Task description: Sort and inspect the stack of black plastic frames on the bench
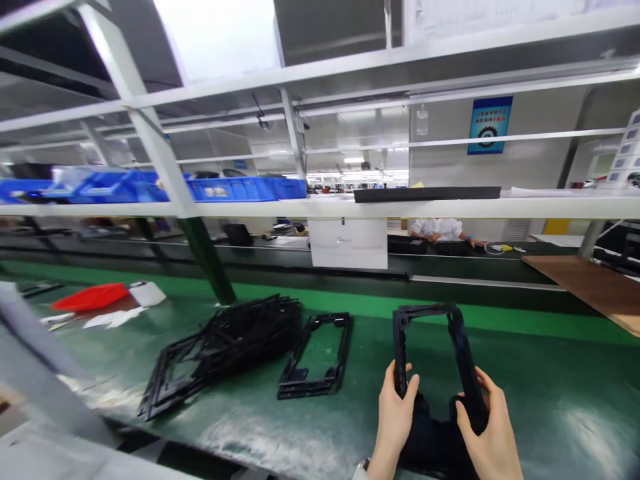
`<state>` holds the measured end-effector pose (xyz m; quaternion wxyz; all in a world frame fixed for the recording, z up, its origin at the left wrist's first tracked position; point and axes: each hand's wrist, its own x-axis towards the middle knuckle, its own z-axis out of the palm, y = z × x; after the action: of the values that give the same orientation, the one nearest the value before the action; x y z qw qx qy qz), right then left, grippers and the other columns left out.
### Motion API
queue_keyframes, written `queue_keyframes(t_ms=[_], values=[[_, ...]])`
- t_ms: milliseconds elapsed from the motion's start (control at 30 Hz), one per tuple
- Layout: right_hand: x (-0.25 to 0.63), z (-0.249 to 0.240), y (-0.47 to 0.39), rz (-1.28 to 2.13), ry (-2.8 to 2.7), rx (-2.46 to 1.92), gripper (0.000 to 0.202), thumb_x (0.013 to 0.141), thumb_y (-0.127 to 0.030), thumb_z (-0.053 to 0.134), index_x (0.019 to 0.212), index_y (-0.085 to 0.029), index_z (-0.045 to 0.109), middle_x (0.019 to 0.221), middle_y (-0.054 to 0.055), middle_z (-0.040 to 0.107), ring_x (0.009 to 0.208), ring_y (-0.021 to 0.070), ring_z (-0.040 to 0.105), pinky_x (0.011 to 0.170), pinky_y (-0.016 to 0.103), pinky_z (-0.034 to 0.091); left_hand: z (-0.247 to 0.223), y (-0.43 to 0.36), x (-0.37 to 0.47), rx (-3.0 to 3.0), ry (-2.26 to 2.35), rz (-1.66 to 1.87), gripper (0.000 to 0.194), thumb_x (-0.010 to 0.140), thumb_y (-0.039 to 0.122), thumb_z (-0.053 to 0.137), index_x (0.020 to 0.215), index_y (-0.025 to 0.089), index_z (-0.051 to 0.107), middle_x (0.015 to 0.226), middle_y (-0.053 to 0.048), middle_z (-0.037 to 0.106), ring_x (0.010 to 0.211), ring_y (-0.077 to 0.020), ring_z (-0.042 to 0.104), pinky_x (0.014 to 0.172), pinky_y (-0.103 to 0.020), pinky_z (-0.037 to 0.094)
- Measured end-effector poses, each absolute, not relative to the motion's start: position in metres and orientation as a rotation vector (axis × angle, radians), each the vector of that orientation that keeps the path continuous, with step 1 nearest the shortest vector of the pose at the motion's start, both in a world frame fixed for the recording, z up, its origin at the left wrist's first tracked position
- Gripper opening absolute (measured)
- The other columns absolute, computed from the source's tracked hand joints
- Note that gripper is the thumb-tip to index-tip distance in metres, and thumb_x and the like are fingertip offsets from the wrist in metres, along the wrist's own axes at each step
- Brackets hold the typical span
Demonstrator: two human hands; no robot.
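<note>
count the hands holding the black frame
2: left hand on the left side of the black frame, right hand on its right side; both plainly in view.

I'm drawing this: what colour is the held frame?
The frame is black, clearest in the head view.

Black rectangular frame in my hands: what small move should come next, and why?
Perhaps shift the black rectangular frame left toward the similar black frame lying on the green tabletop: your left hand and right hand hold its opposite sides, and the jumbled black pile lies farther left.
</note>
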<state>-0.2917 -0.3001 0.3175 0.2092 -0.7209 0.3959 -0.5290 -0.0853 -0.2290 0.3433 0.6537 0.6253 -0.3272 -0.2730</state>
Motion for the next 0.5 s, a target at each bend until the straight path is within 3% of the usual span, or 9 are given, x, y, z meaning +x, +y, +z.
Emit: queue_keyframes(t_ms=[67,133,200,300,400,500], values=[[-0.279,0.326,-0.3,-1.463,0.968,-2.052,0.073,0.113,-0.052,0.071,0.176,-0.029,0.042,0.151,0.008,0.068,0.122,0.0195,0.079,0.105,0.028,0.067,0.363,-0.228,-0.076,1.426,-0.779,-0.462,0.08,0.098,0.087,0.064,0.133,0.014,0.067,0.135,-0.022,0.076,0.13,-0.0347,0.073,0.124,-0.051,0.054],[-0.268,0.33,-0.303,-1.389,0.865,-2.024,0.07,0.114,-0.054,0.071,0.173,-0.025,0.046,0.15,0.008,0.071,0.13,0.0206,0.077,0.111,0.028,0.065,0.373,-0.225,-0.069,1.395,-0.796,-0.364,0.075,0.104,0.088,0.057,0.123,0.016,0.07,0.129,-0.02,0.077,0.124,-0.0321,0.075,0.118,-0.047,0.056],[-0.259,0.326,-0.309,-1.306,0.825,-1.894,0.065,0.11,-0.064,0.073,0.157,-0.021,0.06,0.146,0.01,0.075,0.132,0.0244,0.077,0.115,0.031,0.064,0.368,-0.224,-0.065,1.339,-0.822,-0.366,0.079,0.105,0.089,0.055,0.13,0.016,0.071,0.14,-0.021,0.075,0.133,-0.0319,0.072,0.123,-0.046,0.053],[-0.25,0.318,-0.321,-1.259,0.826,-1.637,0.076,0.094,-0.081,0.082,0.131,-0.016,0.075,0.138,0.018,0.078,0.135,0.0369,0.074,0.12,0.04,0.061,0.348,-0.226,-0.061,1.296,-0.806,-0.462,0.097,0.097,0.096,0.061,0.142,0.01,0.069,0.153,-0.027,0.068,0.142,-0.0363,0.068,0.134,-0.051,0.046],[-0.245,0.326,-0.335,-1.213,0.83,-1.568,0.078,0.09,-0.085,0.084,0.128,-0.016,0.08,0.144,0.018,0.076,0.145,0.0429,0.066,0.131,0.05,0.052,0.346,-0.231,-0.056,1.279,-0.895,-0.511,0.093,0.104,0.089,0.056,0.15,0.009,0.066,0.158,-0.027,0.066,0.148,-0.0366,0.065,0.137,-0.054,0.044],[-0.242,0.345,-0.351,-1.133,0.814,-1.541,0.095,0.082,-0.092,0.085,0.141,-0.018,0.073,0.15,0.018,0.073,0.146,0.0438,0.065,0.136,0.062,0.044,0.362,-0.239,-0.047,1.276,-1.017,-0.541,0.082,0.11,0.065,0.062,0.171,0.011,0.051,0.173,-0.021,0.056,0.165,-0.0301,0.053,0.145,-0.049,0.035]])
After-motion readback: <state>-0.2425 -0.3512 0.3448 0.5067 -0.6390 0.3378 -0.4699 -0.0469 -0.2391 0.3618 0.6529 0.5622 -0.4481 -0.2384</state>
